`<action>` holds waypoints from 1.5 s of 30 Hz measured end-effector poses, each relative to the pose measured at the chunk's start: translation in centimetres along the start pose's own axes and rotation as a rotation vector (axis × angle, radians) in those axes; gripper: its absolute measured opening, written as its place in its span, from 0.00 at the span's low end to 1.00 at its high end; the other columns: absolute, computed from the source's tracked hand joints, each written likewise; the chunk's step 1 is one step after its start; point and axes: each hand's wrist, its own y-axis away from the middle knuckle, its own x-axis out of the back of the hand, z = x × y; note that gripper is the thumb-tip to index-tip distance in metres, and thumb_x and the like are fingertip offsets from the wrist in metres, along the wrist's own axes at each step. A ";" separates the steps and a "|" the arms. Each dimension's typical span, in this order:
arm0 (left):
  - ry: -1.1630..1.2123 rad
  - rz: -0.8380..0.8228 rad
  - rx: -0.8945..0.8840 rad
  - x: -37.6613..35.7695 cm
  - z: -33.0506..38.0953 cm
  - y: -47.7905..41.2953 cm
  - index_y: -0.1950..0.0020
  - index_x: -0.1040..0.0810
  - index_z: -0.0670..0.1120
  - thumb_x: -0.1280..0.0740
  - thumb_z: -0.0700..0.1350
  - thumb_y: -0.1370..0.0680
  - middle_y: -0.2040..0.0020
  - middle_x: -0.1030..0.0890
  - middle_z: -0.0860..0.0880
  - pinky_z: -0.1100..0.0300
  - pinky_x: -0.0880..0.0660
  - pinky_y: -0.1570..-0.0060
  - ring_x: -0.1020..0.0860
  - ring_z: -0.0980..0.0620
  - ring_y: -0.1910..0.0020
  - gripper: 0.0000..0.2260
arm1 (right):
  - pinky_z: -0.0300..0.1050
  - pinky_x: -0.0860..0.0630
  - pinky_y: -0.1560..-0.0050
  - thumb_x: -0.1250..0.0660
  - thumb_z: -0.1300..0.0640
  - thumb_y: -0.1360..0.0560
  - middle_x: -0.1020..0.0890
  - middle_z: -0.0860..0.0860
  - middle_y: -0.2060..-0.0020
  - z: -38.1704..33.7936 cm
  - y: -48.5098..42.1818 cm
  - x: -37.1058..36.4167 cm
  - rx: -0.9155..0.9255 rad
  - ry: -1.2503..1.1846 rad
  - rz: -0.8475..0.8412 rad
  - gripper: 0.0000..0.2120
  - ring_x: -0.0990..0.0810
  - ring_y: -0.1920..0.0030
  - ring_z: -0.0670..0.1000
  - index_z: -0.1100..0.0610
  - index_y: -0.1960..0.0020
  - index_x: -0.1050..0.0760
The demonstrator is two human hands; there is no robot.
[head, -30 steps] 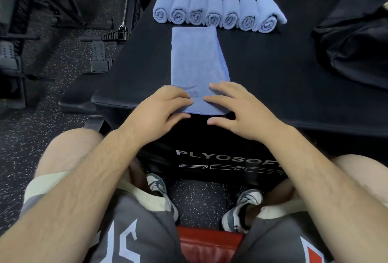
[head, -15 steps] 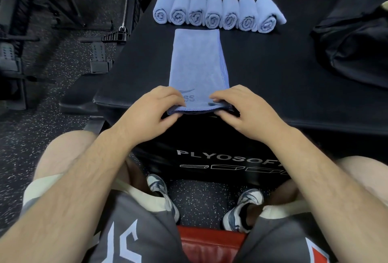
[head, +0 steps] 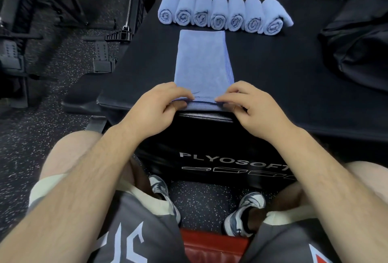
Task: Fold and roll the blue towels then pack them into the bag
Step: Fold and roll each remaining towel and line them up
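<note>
Item: folded blue towel (head: pixel 202 61), one, laid flat as a long strip on the black padded table (head: pixel 273 78). Long axis runs straight away from the person, near end at the table's front edge, far end just short of the finished rolls. Both hands sit at the near end, so the roll must travel forward along that axis, away from the body.

Left hand (head: pixel 156 108): fingers curled over the near left corner, pinching the first turned-up lip of cloth. Right hand (head: pixel 247 105): fingers curled likewise on the near right corner, gripping the same lip. The two hands are level and about equally near; neither leads.

Item: rolled blue towels (head: pixel 222 11), seven, side by side in a row across the far part of the table, spiral ends facing the person; the rightmost has a loose flap trailing to its right.

Item: black bag (head: pixel 357 44), slumped on the table's right side, well apart from the strip.

Change from a second ago: the hands then lay flatter on the near end with fingers more extended; they now curl and the near hem is turned over, forming a thin first fold. The row and bag are unmoved. By judgement the rolling step is only just begun.
</note>
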 end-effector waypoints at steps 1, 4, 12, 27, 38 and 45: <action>-0.003 0.006 -0.018 0.0 -0.1 -0.1 0.42 0.16 0.51 0.32 0.39 0.19 0.56 0.26 0.59 0.66 0.32 0.51 0.27 0.60 0.53 0.10 | 0.41 0.27 0.52 0.33 0.63 0.20 0.22 0.45 0.46 0.1 0.0 -0.1 0.027 0.034 0.005 0.14 0.24 0.53 0.47 0.50 0.40 0.16; -0.093 0.085 -0.114 -0.3 -0.7 -0.4 0.47 0.14 0.48 0.30 0.37 0.21 0.48 0.23 0.50 0.53 0.29 0.49 0.27 0.47 0.51 0.09 | 0.48 0.30 0.49 0.32 0.65 0.21 0.22 0.49 0.44 0.5 0.0 -0.8 0.099 0.124 0.055 0.12 0.28 0.47 0.53 0.54 0.41 0.16; -0.227 0.093 -0.181 -1.1 -0.2 -0.3 0.44 0.15 0.45 0.35 0.34 0.24 0.57 0.24 0.48 0.48 0.30 0.61 0.27 0.44 0.54 0.14 | 0.52 0.28 0.59 0.31 0.68 0.25 0.20 0.52 0.60 0.5 0.0 -1.2 0.173 0.179 0.118 0.12 0.24 0.58 0.58 0.58 0.45 0.15; 0.026 -0.004 0.041 0.0 -0.9 -0.4 0.36 0.17 0.50 0.30 0.41 0.19 0.49 0.20 0.55 0.64 0.31 0.41 0.25 0.51 0.46 0.12 | 0.42 0.27 0.41 0.35 0.63 0.21 0.17 0.43 0.48 -0.1 -0.4 -0.7 -0.059 0.034 0.059 0.13 0.24 0.45 0.48 0.55 0.39 0.18; -0.056 0.089 0.004 -0.5 -0.4 -0.8 0.44 0.16 0.48 0.34 0.37 0.19 0.48 0.23 0.53 0.53 0.26 0.47 0.26 0.50 0.49 0.10 | 0.39 0.30 0.50 0.38 0.61 0.20 0.22 0.44 0.51 -0.3 -1.1 -0.3 -0.172 -0.062 -0.009 0.11 0.27 0.51 0.43 0.51 0.44 0.21; -0.113 -0.012 -0.038 -0.5 -1.2 -0.6 0.34 0.19 0.49 0.31 0.53 0.21 0.46 0.26 0.57 0.44 0.28 0.41 0.30 0.50 0.44 0.18 | 0.49 0.26 0.45 0.34 0.65 0.22 0.18 0.49 0.51 0.1 -0.8 -0.9 0.025 0.099 0.165 0.08 0.24 0.47 0.54 0.59 0.46 0.19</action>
